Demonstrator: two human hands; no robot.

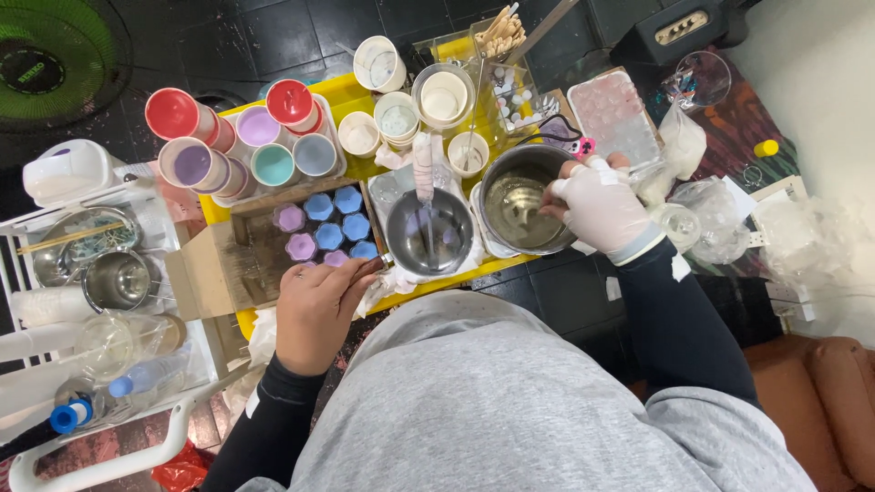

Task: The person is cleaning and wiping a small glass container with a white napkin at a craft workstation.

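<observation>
Seen from above, a person in a grey top and dark sleeves works at a yellow tray (456, 275) crowded with pouring gear. The right hand (597, 208), in a thin white glove, curls over the near rim of a large steel pot (521, 208); the fingers fold inward at the pot's edge, though whether they pinch anything there cannot be told. The pot is round, shiny and upright, mouth up, holding a clear, pale liquid that catches the light. It stands at the right end of the tray, just beside a smaller steel bowl (430, 233).

That bowl, also upright, has a pale stirring stick (424, 173) standing in it, its long axis running away from the person toward the cups behind.

The bare left hand (319, 305) rests palm down, fingers loosely bent and holding nothing, at the near edge of a wooden tray (246, 260). Its fingertips lie just beside small flower-shaped moulds (330, 228) in blue and purple, clustered in the tray's right end.

Behind stand cups with red, lilac and teal insides (246, 137), white cups (396, 117) and a jar of wooden sticks (499, 35). A white wire rack (91, 273) of steel bowls sits at the left.
</observation>
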